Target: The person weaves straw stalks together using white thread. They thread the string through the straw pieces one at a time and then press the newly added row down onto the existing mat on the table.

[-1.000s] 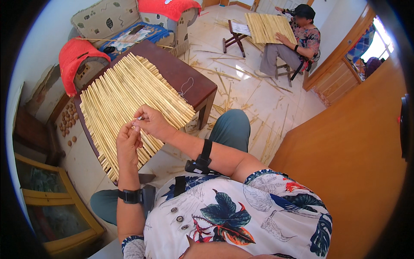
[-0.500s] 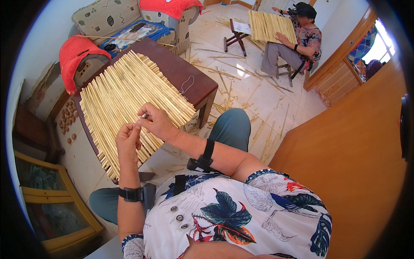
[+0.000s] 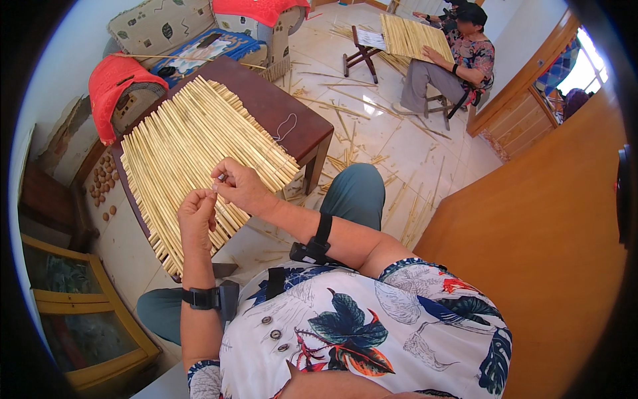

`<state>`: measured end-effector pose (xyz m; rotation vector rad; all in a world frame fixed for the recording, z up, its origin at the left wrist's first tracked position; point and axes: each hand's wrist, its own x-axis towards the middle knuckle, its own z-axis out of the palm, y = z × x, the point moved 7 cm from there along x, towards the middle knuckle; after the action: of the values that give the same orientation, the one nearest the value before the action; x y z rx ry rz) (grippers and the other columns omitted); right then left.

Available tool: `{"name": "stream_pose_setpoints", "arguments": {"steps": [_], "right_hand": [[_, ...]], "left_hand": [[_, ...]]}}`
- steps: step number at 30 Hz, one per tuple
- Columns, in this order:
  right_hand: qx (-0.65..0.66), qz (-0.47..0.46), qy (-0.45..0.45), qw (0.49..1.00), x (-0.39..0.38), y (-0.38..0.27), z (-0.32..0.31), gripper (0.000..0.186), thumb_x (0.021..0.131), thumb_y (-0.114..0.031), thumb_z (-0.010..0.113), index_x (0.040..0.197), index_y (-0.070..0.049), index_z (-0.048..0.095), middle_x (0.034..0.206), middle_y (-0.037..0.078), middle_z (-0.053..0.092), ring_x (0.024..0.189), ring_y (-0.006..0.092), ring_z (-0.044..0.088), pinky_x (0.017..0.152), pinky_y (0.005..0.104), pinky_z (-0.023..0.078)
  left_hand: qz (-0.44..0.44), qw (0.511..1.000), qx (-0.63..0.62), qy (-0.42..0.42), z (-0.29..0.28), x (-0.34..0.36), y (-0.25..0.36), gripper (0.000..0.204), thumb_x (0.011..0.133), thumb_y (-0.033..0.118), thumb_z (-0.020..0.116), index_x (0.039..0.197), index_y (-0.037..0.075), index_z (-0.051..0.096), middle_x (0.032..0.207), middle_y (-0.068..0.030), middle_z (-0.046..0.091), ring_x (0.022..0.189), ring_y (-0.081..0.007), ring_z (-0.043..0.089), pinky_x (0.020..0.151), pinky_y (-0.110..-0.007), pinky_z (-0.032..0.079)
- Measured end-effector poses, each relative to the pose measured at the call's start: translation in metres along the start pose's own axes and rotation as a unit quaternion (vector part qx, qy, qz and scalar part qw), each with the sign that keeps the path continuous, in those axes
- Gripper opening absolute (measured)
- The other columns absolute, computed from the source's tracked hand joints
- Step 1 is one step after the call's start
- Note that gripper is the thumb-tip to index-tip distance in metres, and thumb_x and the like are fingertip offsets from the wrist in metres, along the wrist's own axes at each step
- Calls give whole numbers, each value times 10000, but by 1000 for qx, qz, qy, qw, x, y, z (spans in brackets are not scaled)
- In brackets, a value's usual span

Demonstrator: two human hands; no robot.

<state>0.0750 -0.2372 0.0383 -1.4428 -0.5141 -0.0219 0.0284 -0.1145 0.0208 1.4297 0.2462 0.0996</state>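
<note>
My left hand and my right hand meet fingertip to fingertip above a mat of pale, parallel reed sticks, which lies across a dark reddish-brown table. Both hands are closed in pinches. A small dark object shows at my right fingers, too small to name; what my left fingertips hold is hidden or too small to tell. A loose loop of white string lies at the table's right side, beside the mat.
A sofa with red covers stands behind the table. A person sits at back right with another reed mat. Stick scraps litter the tiled floor. A glass-panelled cabinet is at left, a wooden door at right.
My right hand has shifted slightly rightward since a second ago, and its fingertips remain close to those of my left hand, which has hardly moved. Both stay pinched.
</note>
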Motion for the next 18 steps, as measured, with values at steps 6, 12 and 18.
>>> {"name": "stream_pose_setpoints", "arguments": {"steps": [6,12,18], "right_hand": [[70,31,-16,997,-1,-1,1,126,787,-20,558,897,0,500,667,38,535,554,62,510,475,212,415],[106,47,-46,992,-2,3,1,174,800,-5,566,953,3,484,769,22,531,610,49,506,514,187,440],[104,56,-34,992,-2,6,-1,142,796,-27,556,918,3,490,708,25,515,556,54,488,481,194,404]], "left_hand": [[-20,999,8,-41,2,-2,0,73,818,110,603,798,48,570,559,49,467,405,-13,354,340,-162,255],[-28,998,17,-58,3,-3,0,85,828,128,588,798,53,562,567,53,458,408,-14,352,346,-164,262],[-8,998,10,-64,7,-4,7,98,804,139,634,822,58,580,517,64,419,386,-18,324,342,-170,253]]}}
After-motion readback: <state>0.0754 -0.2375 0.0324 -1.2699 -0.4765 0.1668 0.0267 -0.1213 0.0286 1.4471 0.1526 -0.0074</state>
